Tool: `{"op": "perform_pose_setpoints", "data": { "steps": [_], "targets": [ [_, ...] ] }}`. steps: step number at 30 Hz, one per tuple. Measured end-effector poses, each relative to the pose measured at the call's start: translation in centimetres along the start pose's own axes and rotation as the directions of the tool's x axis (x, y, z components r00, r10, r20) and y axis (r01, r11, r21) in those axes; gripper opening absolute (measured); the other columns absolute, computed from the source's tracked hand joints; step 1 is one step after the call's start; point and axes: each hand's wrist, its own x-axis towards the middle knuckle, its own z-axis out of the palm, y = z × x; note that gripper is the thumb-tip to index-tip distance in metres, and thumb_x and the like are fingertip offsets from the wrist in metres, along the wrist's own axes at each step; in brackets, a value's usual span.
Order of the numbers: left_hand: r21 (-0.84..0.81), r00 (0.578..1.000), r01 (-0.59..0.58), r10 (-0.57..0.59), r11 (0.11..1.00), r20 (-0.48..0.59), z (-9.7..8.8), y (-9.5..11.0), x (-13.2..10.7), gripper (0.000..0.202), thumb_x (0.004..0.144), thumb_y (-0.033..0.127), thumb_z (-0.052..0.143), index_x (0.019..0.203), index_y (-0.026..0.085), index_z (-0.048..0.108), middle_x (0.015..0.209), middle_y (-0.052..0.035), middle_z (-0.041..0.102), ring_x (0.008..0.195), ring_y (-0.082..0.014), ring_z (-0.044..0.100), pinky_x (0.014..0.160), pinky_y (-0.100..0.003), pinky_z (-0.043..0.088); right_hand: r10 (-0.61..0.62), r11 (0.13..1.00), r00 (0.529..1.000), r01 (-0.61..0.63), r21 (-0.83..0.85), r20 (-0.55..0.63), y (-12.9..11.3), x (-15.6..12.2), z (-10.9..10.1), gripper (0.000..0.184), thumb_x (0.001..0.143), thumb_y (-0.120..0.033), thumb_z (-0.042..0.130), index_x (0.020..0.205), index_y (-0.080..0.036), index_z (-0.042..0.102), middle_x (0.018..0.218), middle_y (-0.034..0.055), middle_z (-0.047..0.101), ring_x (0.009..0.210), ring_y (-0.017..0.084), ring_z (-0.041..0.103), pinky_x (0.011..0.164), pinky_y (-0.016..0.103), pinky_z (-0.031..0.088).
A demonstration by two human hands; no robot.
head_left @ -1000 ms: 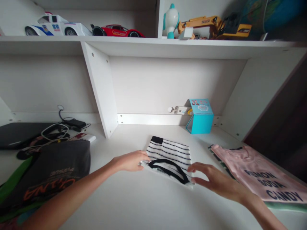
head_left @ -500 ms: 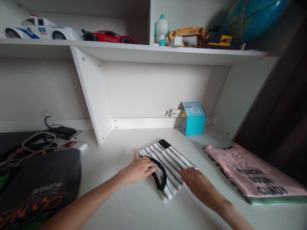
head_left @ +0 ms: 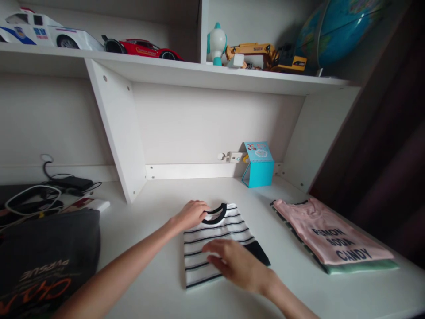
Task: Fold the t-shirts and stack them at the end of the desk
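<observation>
Above and behind the table [head_left: 142, 281] stands a white shelf unit [head_left: 111, 128], biggest thing in view; table next, white too. On its left, a dark gray garment [head_left: 66, 243] with orange and pale lettering, partly cut off. On its right, folded pink shirt [head_left: 332, 235] with dark print, lying on a green garment [head_left: 363, 267]. Center, between those two: folded white shirt [head_left: 221, 231] with black stripes, flat, collar at the far side, black patch at the right near corner. Upper shelf: globe [head_left: 341, 31] on the right, white toy car [head_left: 49, 34] far left, yellow toy excavator [head_left: 254, 48] near the globe, red toy car [head_left: 142, 48] beside the white one. Blue calendar [head_left: 260, 173] stands propped at the back of the table. Hands: my right hand [head_left: 241, 266] is over the striped shirt's near half, fingers loosely bent, thumb apart, released; contact with cloth unclear. My left hand [head_left: 191, 215] is at the shirt's far left shoulder, fingers by the collar; can't tell if it's pinching fabric. Smaller: black adapter [head_left: 73, 182] back left, white socket block [head_left: 235, 156] just left of the calendar.
</observation>
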Motion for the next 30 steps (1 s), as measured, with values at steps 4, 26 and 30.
{"op": "perform_pose_setpoints", "data": {
  "steps": [4,26,30],
  "targets": [
    [-0.031,0.967,0.245,-0.246,0.969,-0.059,-0.7,-1.3,-5.3,0.03,0.084,0.032,0.043,0.106,0.018,0.057,0.1,-0.0094,0.058,0.092,-0.0218,0.055,0.081,-0.032,0.043,0.464,0.812,0.862,-0.506,-0.292,-0.203,6.7,-3.7,-1.3,0.024,0.088,-0.028,0.038,0.093,-0.016,0.058,0.086,0.0106,0.063,0.083,0.023,0.06,0.07,0.031,0.042],
    [-0.182,0.854,0.468,-0.496,0.865,-0.156,2.6,-5.4,-2.8,0.024,0.082,0.034,0.04,0.091,0.019,0.056,0.078,-0.002,0.062,0.073,-0.0167,0.057,0.068,-0.026,0.042,0.636,0.741,0.739,-0.665,-0.094,-0.221,12.9,1.9,-1.3,0.027,0.086,-0.038,0.041,0.098,-0.017,0.056,0.093,0.0078,0.064,0.087,0.018,0.058,0.069,0.027,0.038],
    [-0.345,0.858,0.388,-0.472,0.855,-0.204,2.7,-6.5,-2.1,0.024,0.076,0.041,0.046,0.074,0.019,0.055,0.071,0.0006,0.061,0.066,-0.0153,0.057,0.065,-0.025,0.044,0.651,0.71,0.699,-0.699,-0.09,-0.296,13.3,4.3,-0.2,0.021,0.088,-0.03,0.039,0.098,-0.016,0.052,0.09,0.0046,0.063,0.08,0.016,0.059,0.067,0.027,0.039]
  ]
}}
